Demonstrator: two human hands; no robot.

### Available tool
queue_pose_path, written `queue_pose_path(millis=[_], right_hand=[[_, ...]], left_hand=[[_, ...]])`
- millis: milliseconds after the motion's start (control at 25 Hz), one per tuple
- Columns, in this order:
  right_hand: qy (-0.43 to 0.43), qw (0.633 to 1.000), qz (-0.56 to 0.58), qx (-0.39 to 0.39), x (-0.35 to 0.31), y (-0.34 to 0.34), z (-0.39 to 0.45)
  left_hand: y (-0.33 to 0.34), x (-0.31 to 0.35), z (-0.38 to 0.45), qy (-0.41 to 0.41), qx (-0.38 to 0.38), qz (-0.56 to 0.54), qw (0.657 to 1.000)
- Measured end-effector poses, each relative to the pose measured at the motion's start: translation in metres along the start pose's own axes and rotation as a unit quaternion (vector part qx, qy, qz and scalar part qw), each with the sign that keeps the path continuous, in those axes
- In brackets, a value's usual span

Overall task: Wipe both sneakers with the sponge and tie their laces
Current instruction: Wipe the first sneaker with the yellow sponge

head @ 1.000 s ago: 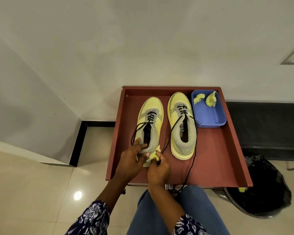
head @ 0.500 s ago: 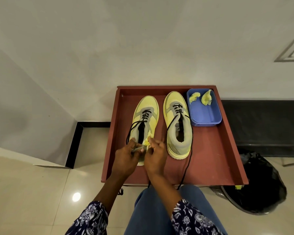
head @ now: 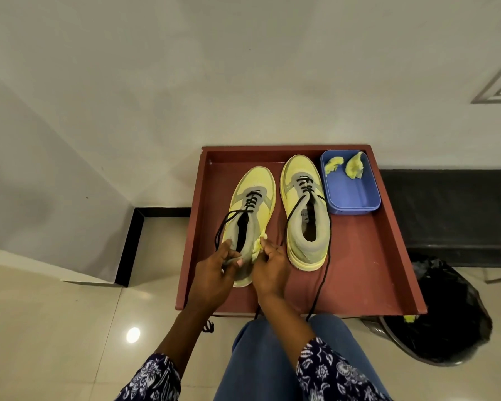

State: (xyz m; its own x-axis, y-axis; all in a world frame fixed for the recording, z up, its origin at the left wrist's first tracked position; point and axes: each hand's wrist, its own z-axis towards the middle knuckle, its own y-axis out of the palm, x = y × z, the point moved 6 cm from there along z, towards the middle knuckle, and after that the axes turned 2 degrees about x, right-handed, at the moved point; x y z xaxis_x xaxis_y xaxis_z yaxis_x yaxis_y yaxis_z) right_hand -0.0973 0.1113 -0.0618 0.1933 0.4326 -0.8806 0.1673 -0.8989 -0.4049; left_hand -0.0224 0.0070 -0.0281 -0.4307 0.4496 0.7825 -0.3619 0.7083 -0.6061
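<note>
Sponge (head: pixel 257 246) higher along collar

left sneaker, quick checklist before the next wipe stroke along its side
1. Left sneaker steadied: ok, the left hand grips its heel collar.
2. Sponge piece in hand: ok, the right hand pinches it against the sneaker's right side.
3. Laces out of the wipe path: ok on that side; the left sneaker's black laces loop off its left side.
4. Right sneaker out of the way: ok, it stands apart on the red tray.
5. Laces tied: not ok, both pairs hang loose.
6. Sponge wet enough: cannot tell.
</note>
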Motion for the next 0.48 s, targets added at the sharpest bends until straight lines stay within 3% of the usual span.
queue_pose_path(millis=[280, 480], right_hand=[[-0.114, 0.988, -0.068, -0.076, -0.039, 0.009, 0.031], [-0.102, 0.992, -0.038, -0.063, -0.015, 0.003, -0.006]], left_hand=[[-0.002, -0.009, -0.007, 0.011, 0.009, 0.004, 1.0], [0.0, -0.009, -0.008, 0.012, 0.018, 0.011, 1.0]])
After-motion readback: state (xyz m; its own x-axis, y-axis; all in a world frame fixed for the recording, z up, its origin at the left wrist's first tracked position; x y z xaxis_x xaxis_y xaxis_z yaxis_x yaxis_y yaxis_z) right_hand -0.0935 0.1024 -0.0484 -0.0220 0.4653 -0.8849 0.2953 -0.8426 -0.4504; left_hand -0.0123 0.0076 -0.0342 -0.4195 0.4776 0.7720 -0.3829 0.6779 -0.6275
